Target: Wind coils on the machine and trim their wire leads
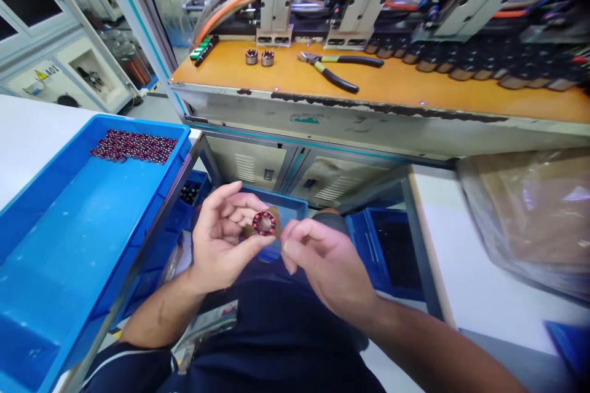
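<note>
My left hand (224, 239) holds a small round wound stator (264, 223) with red winding ends, pinched between thumb and fingers in front of my lap. My right hand (322, 264) is right beside it, thumb and forefinger pressed together at the stator's right edge; whatever they pinch is too small to make out. To the left, a large blue tray (69, 239) carries a batch of similar red-tipped stators (133, 146) in its far corner.
An orange-topped machine bench (391, 83) stands ahead with pliers (338, 67), two small stators (259, 58) and a row of dark parts (483, 64). Blue bins (382, 245) sit on the floor below. A white table with a plastic-wrapped bundle (534, 215) is at right.
</note>
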Available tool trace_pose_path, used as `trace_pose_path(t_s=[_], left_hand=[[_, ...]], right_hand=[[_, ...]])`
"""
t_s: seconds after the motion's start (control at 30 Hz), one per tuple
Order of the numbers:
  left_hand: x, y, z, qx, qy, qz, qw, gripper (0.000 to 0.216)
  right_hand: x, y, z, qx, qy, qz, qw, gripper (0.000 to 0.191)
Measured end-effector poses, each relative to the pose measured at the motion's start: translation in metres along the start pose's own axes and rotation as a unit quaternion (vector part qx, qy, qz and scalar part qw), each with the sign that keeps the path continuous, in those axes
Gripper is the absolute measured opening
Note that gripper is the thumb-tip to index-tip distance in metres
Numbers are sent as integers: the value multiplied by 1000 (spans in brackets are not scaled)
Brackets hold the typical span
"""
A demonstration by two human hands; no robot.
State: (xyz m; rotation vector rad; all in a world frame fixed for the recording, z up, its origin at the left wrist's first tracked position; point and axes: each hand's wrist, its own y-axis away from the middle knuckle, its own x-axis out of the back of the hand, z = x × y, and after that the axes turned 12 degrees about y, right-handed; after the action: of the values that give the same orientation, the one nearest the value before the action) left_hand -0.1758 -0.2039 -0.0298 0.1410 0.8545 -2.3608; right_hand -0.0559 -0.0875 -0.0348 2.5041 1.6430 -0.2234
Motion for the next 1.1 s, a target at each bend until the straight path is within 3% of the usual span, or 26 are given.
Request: trace_pose_path(t_s=[0.23, 0.33, 0.53, 0.7, 0.83, 1.0, 1.1], left_hand=[[-4, 3, -2, -8, -18, -60, 998, 81], [-4, 3, 0, 34, 6, -45, 998, 75], [3, 3, 2, 121, 47, -59, 990, 40], [-1, 4, -1, 163, 75, -85, 980, 41], [-4, 2, -5, 186, 90, -47, 977, 36], [0, 1, -2, 240, 136, -46, 960, 32], [1, -1, 2, 257, 120, -53, 958, 27]], right_hand=[[5, -8, -18, 1, 29, -15, 999, 25], [6, -4, -11, 2, 13, 6, 1000, 29], [21, 4, -13, 3, 50, -36, 998, 29], [22, -2, -35, -21, 149, -51, 987, 34], [22, -2, -33, -11, 186, -46, 981, 34], [40, -5, -39, -64, 165, -137, 975, 40], [44, -8, -46, -95, 160, -150, 971, 40]])
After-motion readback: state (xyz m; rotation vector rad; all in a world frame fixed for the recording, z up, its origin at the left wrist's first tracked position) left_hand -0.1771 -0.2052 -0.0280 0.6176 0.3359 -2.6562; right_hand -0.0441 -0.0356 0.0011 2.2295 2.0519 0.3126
